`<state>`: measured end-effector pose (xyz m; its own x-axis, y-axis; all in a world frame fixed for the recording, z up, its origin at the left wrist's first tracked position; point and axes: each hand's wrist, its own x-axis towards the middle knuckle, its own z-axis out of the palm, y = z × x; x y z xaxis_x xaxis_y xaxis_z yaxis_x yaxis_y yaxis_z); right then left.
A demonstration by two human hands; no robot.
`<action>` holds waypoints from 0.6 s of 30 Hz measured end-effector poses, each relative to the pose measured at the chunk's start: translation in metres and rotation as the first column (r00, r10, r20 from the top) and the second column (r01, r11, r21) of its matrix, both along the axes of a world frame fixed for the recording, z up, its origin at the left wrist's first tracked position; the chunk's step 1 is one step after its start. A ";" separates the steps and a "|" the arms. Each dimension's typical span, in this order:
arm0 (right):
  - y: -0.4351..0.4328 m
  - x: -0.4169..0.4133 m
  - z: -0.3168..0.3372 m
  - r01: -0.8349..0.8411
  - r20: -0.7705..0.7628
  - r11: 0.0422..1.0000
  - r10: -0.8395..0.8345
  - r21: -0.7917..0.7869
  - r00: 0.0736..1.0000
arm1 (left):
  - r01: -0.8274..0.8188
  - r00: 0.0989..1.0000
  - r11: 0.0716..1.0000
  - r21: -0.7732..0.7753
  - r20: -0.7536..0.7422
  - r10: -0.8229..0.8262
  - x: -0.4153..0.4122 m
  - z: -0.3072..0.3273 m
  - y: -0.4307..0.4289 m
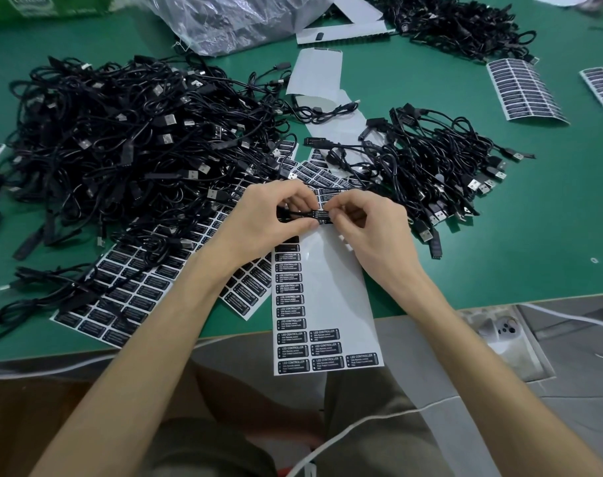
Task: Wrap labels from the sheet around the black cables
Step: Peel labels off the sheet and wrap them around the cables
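A black cable [293,214] is held just above the top end of the label sheet [331,290], which lies on the green worktop [534,242]. The cable is pinched by the left hand [269,215]. A label [322,214] is pinched onto it by the curled fingers of the right hand [372,228]. The step in hand looks like the wrapping of one label. Next, the loose edge should be rolled round tight and rubbed flat, with no crease. A big pile of cables [121,139] is seen left of the sheet, and a smaller pile [431,160] right of it.
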<state>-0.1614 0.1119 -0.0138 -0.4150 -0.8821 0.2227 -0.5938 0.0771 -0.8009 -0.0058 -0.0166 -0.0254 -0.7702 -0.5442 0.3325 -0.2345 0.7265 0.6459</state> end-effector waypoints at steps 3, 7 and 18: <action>0.000 0.000 0.000 0.003 -0.005 1.000 -0.003 0.005 1.000 | 0.005 1.000 1.000 0.018 -0.004 -0.005 0.000 0.001 0.000; 0.000 0.001 0.001 0.004 -0.020 1.000 -0.003 0.012 1.000 | 0.017 1.000 0.999 0.030 -0.010 -0.017 0.000 0.002 0.001; 0.000 0.002 0.001 0.020 -0.027 0.999 -0.019 0.031 0.999 | 0.023 0.999 1.000 0.005 -0.023 -0.023 0.001 0.002 0.001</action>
<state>-0.1592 0.1117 -0.0133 -0.4266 -0.8805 0.2069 -0.6131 0.1134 -0.7818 -0.0048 -0.0152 -0.0233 -0.7748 -0.5281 0.3476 -0.2029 0.7284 0.6544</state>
